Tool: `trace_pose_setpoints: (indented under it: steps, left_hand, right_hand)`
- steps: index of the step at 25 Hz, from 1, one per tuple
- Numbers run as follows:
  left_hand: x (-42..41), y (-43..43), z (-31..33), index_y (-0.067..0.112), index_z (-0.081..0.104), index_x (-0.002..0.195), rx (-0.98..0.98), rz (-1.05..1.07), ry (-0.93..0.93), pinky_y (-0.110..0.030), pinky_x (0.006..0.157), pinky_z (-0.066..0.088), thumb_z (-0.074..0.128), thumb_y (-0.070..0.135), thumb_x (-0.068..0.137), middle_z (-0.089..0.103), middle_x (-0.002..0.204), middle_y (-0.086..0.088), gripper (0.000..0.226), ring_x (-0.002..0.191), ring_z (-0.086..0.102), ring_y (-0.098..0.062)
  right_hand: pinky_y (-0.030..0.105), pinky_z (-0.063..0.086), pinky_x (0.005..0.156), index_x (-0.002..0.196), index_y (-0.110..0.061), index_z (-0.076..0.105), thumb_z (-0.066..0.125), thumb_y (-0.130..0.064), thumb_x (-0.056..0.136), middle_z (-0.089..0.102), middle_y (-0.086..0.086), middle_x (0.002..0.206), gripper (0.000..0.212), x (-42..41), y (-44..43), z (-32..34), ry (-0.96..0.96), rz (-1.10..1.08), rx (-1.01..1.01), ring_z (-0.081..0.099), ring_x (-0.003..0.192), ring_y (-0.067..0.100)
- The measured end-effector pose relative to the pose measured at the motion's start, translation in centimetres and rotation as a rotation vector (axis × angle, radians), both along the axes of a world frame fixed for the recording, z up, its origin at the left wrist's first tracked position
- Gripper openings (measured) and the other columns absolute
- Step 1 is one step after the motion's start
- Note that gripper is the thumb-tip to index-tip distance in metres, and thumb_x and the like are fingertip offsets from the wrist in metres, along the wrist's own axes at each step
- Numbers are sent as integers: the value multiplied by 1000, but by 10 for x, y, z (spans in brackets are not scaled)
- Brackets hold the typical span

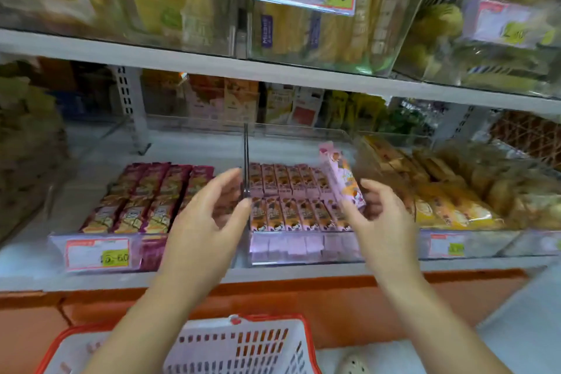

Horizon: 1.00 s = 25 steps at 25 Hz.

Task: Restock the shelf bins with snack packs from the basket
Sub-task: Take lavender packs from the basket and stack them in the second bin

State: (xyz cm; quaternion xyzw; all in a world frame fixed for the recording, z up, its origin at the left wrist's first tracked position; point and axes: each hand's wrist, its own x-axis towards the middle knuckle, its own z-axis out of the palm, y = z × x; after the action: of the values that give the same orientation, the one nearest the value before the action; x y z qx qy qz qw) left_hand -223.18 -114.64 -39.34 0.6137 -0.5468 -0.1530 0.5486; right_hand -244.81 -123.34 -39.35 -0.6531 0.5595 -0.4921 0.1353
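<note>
While left hand (209, 215) hovers w/ fingers wide, holding nothing, right hand (379, 215) pinches 1 pink snack pack (341, 174), tilted at right edge of middle bin (303, 250). Stocked packs (290, 215) inside: 2 rows, approx 6 each. 1 basket (243, 343) sits below shelf (91, 281).

Middle bin (303, 252): clear. Snack packs (291, 200) inside are pale pink with brown-orange print.
Loose pack (343, 179) at its right wall: pink, orange cartoon print.
Left of bin: magenta packs (145, 197), yellow print; price tag (97, 253) white, red border, yellow patch.
Right of bin: yellow-orange packs (440, 209).
Below bin: orange band (303, 294); basket (243, 343) white lattice, red rim.
</note>
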Motion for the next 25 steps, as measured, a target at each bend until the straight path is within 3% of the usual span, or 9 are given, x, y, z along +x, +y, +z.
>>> trace_pose_setpoints:
  steps: [2,6,10,17,22,25]
  left_hand:
    - [5,-28,4,32,38,143,99,41,-218,-26,103,38,55,37,92,49,141,12,54,126,48,-6]
    - [12,-48,-2,32,26,149,210,16,-261,-28,105,38,48,46,93,40,149,9,61,134,41,-11]
    - [18,-48,-7,42,21,148,202,11,-281,-28,98,43,42,53,92,40,148,18,60,131,44,-8]
    - [17,-45,-1,50,18,144,199,-13,-270,-28,84,47,40,53,93,45,141,20,56,114,56,-10]
    - [19,-46,-6,48,20,145,161,-17,-272,-29,95,45,43,52,93,41,145,20,57,127,48,-8]
    - [20,-52,-9,44,27,145,169,-17,-258,-28,98,45,48,50,92,43,145,17,58,127,48,-8]
  right_hand:
    - [36,51,82,124,-19,58,67,-36,86,67,1,109,43,0,-48,16,202,-107,51,63,98,23]
    - [27,39,62,98,-12,60,56,-48,91,66,9,86,37,20,-118,5,537,-235,116,64,81,30]
    - [25,40,67,105,-8,60,51,-24,97,67,12,105,20,30,-146,-15,722,-280,239,65,94,29]
    - [30,48,76,105,-10,62,58,-36,93,67,12,107,29,28,-150,-21,748,-208,352,64,98,31]
    - [29,49,70,103,-12,66,56,-35,94,69,7,99,27,29,-139,-16,762,-170,476,63,84,24]
    - [27,43,72,110,-12,63,55,-29,95,66,9,107,24,30,-125,-5,727,-81,559,59,86,23]
